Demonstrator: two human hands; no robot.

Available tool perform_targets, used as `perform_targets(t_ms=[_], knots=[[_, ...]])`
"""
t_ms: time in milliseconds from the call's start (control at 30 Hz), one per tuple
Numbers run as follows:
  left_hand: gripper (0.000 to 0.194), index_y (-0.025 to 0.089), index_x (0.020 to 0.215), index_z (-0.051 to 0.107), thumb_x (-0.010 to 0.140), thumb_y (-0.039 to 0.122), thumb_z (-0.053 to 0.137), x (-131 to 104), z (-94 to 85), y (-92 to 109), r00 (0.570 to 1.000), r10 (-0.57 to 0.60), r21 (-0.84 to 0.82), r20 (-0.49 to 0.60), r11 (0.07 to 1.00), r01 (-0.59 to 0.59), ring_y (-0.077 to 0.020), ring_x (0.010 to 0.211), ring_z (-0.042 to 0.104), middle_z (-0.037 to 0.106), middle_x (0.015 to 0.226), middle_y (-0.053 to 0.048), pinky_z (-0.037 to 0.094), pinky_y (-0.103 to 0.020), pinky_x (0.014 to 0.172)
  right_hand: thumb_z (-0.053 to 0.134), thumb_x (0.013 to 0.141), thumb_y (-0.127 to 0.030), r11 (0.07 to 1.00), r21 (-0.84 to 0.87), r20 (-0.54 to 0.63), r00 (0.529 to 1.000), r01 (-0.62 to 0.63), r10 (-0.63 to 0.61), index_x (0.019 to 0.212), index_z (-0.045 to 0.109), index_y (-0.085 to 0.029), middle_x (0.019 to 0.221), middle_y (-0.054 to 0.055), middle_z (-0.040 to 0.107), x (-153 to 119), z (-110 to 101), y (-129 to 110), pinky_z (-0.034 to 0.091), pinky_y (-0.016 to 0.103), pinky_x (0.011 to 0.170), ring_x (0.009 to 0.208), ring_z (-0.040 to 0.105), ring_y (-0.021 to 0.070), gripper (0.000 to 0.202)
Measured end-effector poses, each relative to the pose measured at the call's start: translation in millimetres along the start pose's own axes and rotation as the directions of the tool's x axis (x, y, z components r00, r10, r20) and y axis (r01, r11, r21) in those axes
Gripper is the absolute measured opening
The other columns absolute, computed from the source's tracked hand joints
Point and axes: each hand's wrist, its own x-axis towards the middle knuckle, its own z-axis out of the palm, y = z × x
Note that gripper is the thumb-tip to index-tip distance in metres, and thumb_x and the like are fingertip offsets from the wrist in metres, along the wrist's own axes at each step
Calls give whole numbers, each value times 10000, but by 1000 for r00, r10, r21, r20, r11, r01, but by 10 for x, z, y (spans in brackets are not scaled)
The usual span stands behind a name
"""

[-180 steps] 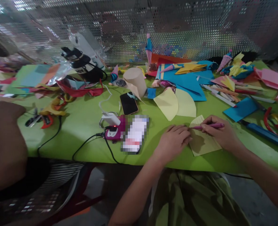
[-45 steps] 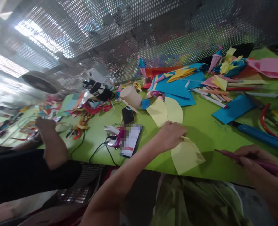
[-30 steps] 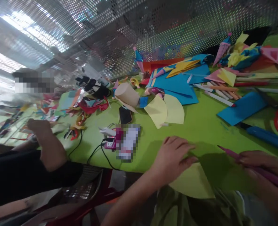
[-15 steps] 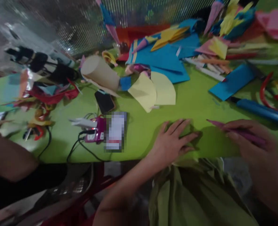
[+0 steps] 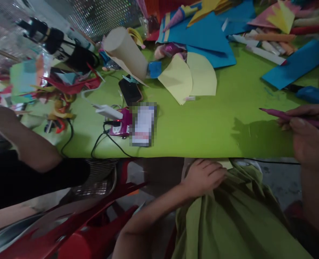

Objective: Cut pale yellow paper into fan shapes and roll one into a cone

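My right hand point(image 5: 310, 129) is closed around a slim purple pen point(image 5: 275, 113), its dark tip pointing left over the green table. My left hand point(image 5: 205, 176) rests below the table's front edge, against the olive-green cloth point(image 5: 229, 216) on my lap. Its fingers are curled, and what lies under them is hidden. A corner of pale yellow paper point(image 5: 225, 163) shows just beyond the knuckles; whether the fingers hold it I cannot tell. Two fan-shaped pale yellow paper pieces point(image 5: 202, 75) lie farther back on the table point(image 5: 192, 126), with a small whitish stub point(image 5: 190, 98) beside them.
To the left lie a phone point(image 5: 144, 124), a magenta power adapter point(image 5: 121, 124) with cables, and a dark phone point(image 5: 131, 91). Blue paper point(image 5: 202, 39), a paper cone point(image 5: 127, 50) and several markers point(image 5: 270, 45) fill the back. A co-worker's arm point(image 5: 21, 140) reaches in at left.
My left hand has left the tabletop, where it lay spread, and is now curled at my lap. My right hand still holds the pen. The view has tilted down and shifted left.
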Motion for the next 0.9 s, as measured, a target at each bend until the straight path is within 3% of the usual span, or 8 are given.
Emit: perform_targets(t_ms=[33, 100, 200, 333, 600, 733, 833, 900], knots=[[326, 232, 1274, 664, 1016, 386, 538, -49, 116, -24, 985, -147, 8, 90, 989, 147, -235, 1123, 684, 739, 1207, -89, 538, -411, 954, 879, 664, -208, 999, 14, 16, 999, 31, -31, 870, 767, -180, 848, 30, 721, 6, -5, 25, 522, 371, 741, 692, 661, 160, 236], [421, 159, 1272, 666, 1004, 458, 540, -85, 328, -129, 898, -395, 87, 193, 919, 385, -308, 1106, 686, 739, 1164, -157, 526, -492, 977, 849, 694, -165, 995, 32, 34, 995, 90, -91, 880, 770, -180, 823, 17, 719, 16, -20, 75, 516, 352, 702, 683, 663, 155, 203], [431, 130, 1261, 681, 993, 439, 547, -57, 577, -349, 784, -572, 93, 242, 817, 568, -358, 1236, 628, 706, 1269, -191, 441, -521, 1100, 846, 724, -175, 994, 49, 26, 994, 101, -103, 870, 770, -191, 785, -2, 711, 25, -52, 119, 506, 326, 688, 687, 660, 143, 165], [353, 216, 1252, 707, 977, 380, 559, -12, 786, -561, 771, -578, 29, 268, 804, 593, -323, 1375, 536, 662, 1397, -113, 337, -472, 1203, 856, 751, -170, 996, 73, 61, 997, 45, -50, 884, 793, -208, 810, 6, 730, 21, -90, 117, 492, 309, 698, 721, 664, 145, 152], [307, 154, 1145, 754, 888, 225, 601, 74, 841, -693, 710, -646, -20, 279, 735, 677, -333, 1212, 655, 745, 1236, -155, 461, -436, 1077, 845, 768, -218, 999, 41, 71, 997, 6, -9, 889, 809, -232, 847, 17, 720, 19, -104, 93, 492, 305, 696, 755, 646, 157, 127], [300, 234, 1142, 737, 882, 216, 589, 3, 552, -540, 744, -619, -98, 250, 748, 656, -275, 1162, 674, 750, 1225, -78, 505, -372, 988, 846, 755, -264, 999, 39, 51, 999, -13, 11, 882, 794, -247, 831, 9, 705, 35, -101, 73, 505, 316, 693, 749, 634, 168, 138], [301, 251, 969, 746, 799, 76, 568, -116, 147, -263, 884, -406, -364, 233, 806, 467, -201, 995, 699, 766, 998, -14, 511, -299, 879, 842, 748, -292, 998, 38, 38, 998, -41, 40, 881, 785, -239, 821, 15, 696, 40, -103, 60, 500, 318, 651, 737, 632, 176, 155], [273, 228, 874, 728, 742, 33, 589, -174, -171, -64, 933, -325, -511, 153, 782, 356, -181, 902, 691, 740, 907, -14, 500, -269, 788, 840, 745, -296, 998, 38, 37, 998, -59, 57, 882, 783, -231, 822, 19, 697, 44, -103, 48, 490, 311, 629, 732, 633, 176, 162]])
